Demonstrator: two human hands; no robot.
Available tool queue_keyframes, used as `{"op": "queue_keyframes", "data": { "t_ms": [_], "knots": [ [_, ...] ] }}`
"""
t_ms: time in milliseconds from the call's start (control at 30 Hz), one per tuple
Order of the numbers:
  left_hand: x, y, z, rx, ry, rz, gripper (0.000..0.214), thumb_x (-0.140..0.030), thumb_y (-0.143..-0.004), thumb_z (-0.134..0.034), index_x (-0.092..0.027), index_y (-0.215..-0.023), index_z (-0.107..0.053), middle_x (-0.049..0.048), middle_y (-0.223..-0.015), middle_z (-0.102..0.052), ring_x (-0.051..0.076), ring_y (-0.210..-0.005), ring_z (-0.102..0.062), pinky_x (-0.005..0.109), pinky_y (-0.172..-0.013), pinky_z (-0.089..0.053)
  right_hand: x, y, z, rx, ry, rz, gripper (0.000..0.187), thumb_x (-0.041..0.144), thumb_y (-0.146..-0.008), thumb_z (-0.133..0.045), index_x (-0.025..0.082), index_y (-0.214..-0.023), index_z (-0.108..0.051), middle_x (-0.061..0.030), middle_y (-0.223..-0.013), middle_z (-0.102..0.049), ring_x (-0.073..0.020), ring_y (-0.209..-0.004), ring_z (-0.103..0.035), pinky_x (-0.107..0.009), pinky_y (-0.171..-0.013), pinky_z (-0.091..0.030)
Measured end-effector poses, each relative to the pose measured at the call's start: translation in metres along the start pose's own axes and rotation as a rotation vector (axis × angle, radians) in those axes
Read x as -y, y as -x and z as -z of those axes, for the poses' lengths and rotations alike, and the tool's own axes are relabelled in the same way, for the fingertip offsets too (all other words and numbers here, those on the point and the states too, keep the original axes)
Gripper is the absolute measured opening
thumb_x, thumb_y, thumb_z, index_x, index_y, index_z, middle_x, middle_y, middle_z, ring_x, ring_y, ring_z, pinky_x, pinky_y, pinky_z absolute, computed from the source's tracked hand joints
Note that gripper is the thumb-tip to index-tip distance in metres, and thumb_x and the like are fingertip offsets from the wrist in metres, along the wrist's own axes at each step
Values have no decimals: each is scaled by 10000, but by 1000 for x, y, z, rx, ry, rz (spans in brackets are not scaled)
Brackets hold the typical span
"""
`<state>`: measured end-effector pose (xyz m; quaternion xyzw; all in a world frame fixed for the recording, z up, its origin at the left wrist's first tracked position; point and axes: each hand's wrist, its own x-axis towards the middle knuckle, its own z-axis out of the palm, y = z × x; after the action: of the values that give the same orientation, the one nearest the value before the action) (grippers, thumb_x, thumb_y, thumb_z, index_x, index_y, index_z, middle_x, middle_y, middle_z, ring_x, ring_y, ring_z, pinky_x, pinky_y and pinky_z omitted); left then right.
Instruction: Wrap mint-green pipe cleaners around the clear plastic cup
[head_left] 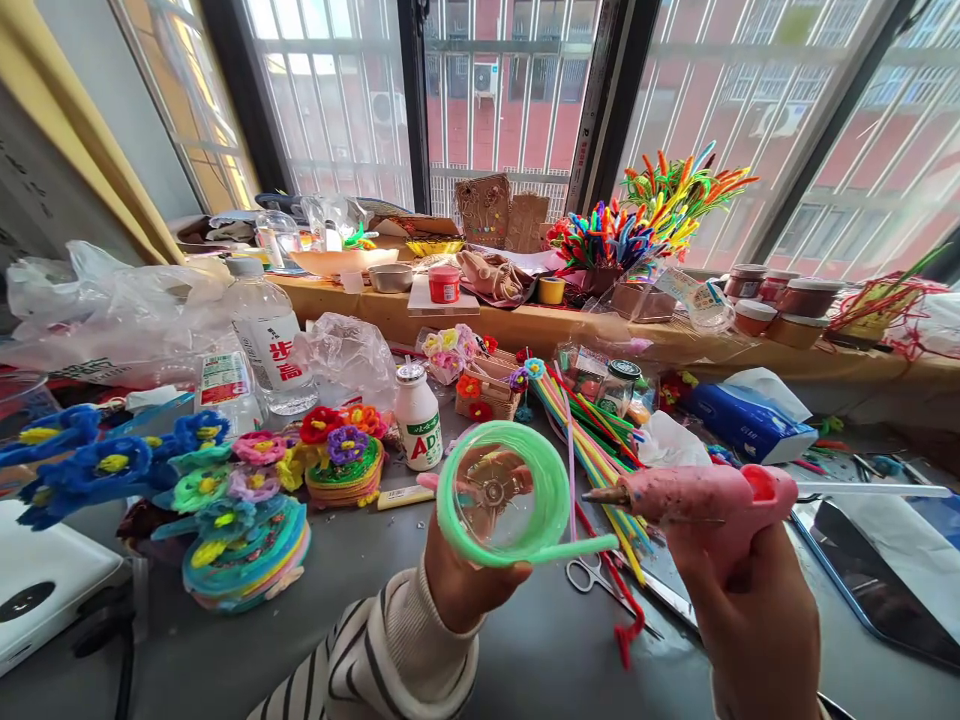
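Note:
My left hand (469, 585) is closed around a clear plastic cup (491, 490), its round opening tilted toward me. Green pipe cleaner (551, 480) winds around the cup, and one loose end sticks out to the right. In my right hand (765, 610) is a pink hot glue gun (697, 500), its nozzle pointing left toward the cup but apart from it. A clear glue stick (874, 490) juts from the gun's back. Below the loose green end lie scissors (592, 575) and a bent red pipe cleaner (626, 630).
Pipe-cleaner flower pots (244, 555) and a white AD bottle (418, 420) stand at left, near a large clear bottle (274, 340). Loose pipe cleaners (600, 440) lie behind the gun. A tissue pack (750, 415) and a tablet (885, 580) are at right. Behind runs a cluttered ledge (337, 305).

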<state>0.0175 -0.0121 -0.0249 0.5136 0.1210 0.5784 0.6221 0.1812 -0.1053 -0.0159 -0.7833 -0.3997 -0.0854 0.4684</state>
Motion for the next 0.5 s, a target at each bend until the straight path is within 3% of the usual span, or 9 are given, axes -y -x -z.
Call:
{"op": "queue_keyframes", "data": {
  "t_ms": [200, 367, 433, 500],
  "knots": [
    [3, 3, 3, 51, -74, -48, 719, -401, -545, -723, -269, -1195, -444, 72, -1091, -596, 290, -1129, -465, 432, -1004, -294, -5, 12, -2, 33, -7, -36, 544, 485, -706, -502, 94, -1082, -468, -113, -708, -595, -251, -598, -566, -321, -481, -447],
    [-1, 0, -2, 102, -30, -23, 730, -486, -578, -671, -252, -1219, -410, 100, -1141, -568, 303, -1169, -419, 437, -985, -320, -8, 17, -3, 49, 17, -48, 425, 475, -691, -519, 142, -954, -485, -126, -710, -624, -281, -639, -598, -317, -467, -442],
    [-2, 0, -3, 94, 1, 27, 762, -474, -544, -698, -240, -1213, -417, 110, -1155, -559, 318, -1183, -397, 441, -987, -313, -11, 16, -2, 49, 9, -39, 373, 448, -686, -539, 163, -922, -492, -111, -681, -629, -274, -632, -602, -304, -452, -435],
    [-1, 1, -2, 52, 120, 162, 846, -436, -445, -762, -236, -1199, -433, 110, -1161, -555, 335, -1192, -379, 438, -996, -299, -13, 15, -2, 71, -46, 5, 340, 420, -692, -549, 177, -926, -502, -98, -671, -637, -273, -659, -608, -294, -447, -427]
  ]
}}
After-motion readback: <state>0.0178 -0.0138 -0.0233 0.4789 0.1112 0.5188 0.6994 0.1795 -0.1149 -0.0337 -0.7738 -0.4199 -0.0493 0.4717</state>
